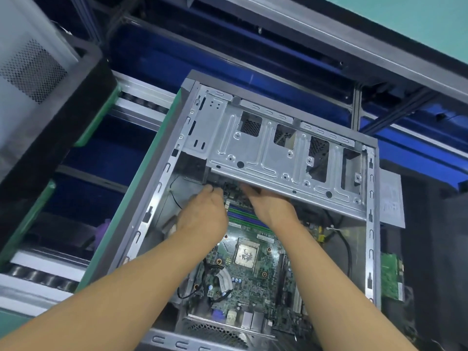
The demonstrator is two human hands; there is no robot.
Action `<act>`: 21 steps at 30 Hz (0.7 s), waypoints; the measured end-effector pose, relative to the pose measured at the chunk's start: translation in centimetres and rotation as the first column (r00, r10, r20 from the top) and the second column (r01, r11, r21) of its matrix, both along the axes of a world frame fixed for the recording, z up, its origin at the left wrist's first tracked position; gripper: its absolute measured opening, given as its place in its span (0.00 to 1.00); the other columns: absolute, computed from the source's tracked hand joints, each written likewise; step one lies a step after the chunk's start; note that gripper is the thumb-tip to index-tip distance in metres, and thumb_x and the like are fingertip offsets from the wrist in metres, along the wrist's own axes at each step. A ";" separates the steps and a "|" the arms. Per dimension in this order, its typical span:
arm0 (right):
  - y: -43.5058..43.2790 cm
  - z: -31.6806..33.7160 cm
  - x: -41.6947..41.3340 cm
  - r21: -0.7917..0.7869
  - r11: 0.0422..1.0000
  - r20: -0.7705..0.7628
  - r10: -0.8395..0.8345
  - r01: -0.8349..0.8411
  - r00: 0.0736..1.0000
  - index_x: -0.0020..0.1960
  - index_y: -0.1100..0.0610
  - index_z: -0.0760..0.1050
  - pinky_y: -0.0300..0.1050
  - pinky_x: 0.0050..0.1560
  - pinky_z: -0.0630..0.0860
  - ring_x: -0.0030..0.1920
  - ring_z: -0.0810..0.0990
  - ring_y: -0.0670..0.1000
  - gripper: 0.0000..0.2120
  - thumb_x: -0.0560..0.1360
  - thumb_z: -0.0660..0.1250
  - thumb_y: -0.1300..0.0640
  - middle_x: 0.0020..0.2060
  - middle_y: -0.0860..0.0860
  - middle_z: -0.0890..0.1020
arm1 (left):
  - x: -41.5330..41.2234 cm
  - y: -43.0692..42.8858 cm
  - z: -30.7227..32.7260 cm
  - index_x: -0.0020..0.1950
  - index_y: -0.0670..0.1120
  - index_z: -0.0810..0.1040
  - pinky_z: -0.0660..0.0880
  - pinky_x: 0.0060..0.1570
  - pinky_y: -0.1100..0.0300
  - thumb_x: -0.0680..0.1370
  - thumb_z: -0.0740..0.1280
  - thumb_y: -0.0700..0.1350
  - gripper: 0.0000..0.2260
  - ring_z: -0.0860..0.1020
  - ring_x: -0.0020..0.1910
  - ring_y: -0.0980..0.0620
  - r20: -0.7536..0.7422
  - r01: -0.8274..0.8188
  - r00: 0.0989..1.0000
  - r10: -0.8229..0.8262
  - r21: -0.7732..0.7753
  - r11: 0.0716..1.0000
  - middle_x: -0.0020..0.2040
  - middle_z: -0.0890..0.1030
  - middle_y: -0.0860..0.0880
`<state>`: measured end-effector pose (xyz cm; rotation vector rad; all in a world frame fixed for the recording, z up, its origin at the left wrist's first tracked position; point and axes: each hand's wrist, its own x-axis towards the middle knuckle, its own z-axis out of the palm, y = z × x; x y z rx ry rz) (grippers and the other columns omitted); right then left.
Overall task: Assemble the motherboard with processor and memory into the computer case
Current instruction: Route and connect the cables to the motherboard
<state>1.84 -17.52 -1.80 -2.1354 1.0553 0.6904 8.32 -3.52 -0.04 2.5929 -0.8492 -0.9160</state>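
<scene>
Motherboard [249, 282] lies inside computer case [141, 220]; left hand [202, 216] and right hand [272, 207] work at its 12 o'clock edge under drive cage [278, 153], grips hidden, cannot tell, probably seating it: push level, no flexing.

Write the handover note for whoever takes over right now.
Left hand: at the far edge of the board, under the drive cage; grip unclear.
Right hand: beside it, fingertips hidden under the cage.
Done: board lies inside the case, processor on it.
To do: confirm memory, seating and screws; none can be told from here.
</scene>
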 end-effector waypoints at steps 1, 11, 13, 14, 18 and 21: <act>0.0 0.0 -0.1 -0.022 1.000 0.004 -0.003 0.003 1.000 0.76 0.52 0.67 0.52 0.69 0.67 0.72 0.71 0.61 0.29 0.84 0.50 0.36 0.73 0.56 0.73 | -0.1 0.0 -0.4 0.61 0.44 0.73 0.76 0.56 0.48 0.79 0.61 0.37 0.11 0.75 0.55 0.45 0.007 -0.010 1.000 0.010 -0.025 1.000 0.59 0.73 0.46; 0.8 0.0 0.0 -0.052 0.999 0.047 -0.012 0.015 0.999 0.71 0.56 0.73 0.52 0.62 0.72 0.65 0.76 0.61 0.29 0.84 0.50 0.37 0.66 0.59 0.78 | 1.7 -1.8 -2.8 0.42 0.51 0.80 0.77 0.44 0.55 0.74 0.71 0.51 0.05 0.79 0.39 0.49 -0.180 -0.553 0.826 0.534 -0.075 0.830 0.39 0.82 0.52; 0.8 0.2 -0.1 -0.048 0.999 0.052 0.003 -0.001 0.999 0.72 0.55 0.72 0.52 0.63 0.71 0.66 0.76 0.61 0.29 0.84 0.50 0.37 0.66 0.59 0.78 | 1.3 -2.0 -3.3 0.40 0.52 0.80 0.75 0.43 0.57 0.73 0.71 0.50 0.04 0.80 0.39 0.51 -0.218 -0.613 0.783 0.582 -0.109 0.783 0.39 0.82 0.54; 0.8 0.3 -0.1 -0.049 0.999 0.055 0.011 -0.008 0.998 0.72 0.56 0.72 0.53 0.62 0.71 0.65 0.76 0.61 0.28 0.84 0.50 0.38 0.66 0.59 0.78 | 1.1 -2.1 -3.5 0.39 0.52 0.80 0.75 0.44 0.58 0.72 0.71 0.50 0.04 0.80 0.39 0.51 -0.253 -0.660 0.742 0.621 -0.111 0.743 0.38 0.82 0.55; 0.9 0.4 -0.1 -0.035 0.999 0.075 -0.007 0.009 0.997 0.69 0.56 0.74 0.53 0.60 0.73 0.63 0.78 0.61 0.28 0.84 0.51 0.38 0.63 0.59 0.80 | 0.7 -2.8 -3.6 0.38 0.49 0.82 0.81 0.37 0.55 0.72 0.73 0.45 0.03 0.81 0.32 0.51 -0.446 -0.849 0.504 0.740 -0.100 0.518 0.35 0.83 0.51; 0.9 0.3 -0.1 -0.035 0.999 0.062 0.000 0.002 0.998 0.69 0.56 0.74 0.51 0.58 0.72 0.62 0.79 0.60 0.29 0.84 0.51 0.37 0.63 0.58 0.80 | 0.8 -2.6 -3.8 0.37 0.48 0.81 0.76 0.24 0.61 0.72 0.73 0.40 0.05 0.77 0.20 0.57 -0.533 -0.880 0.435 0.726 -0.078 0.469 0.31 0.81 0.50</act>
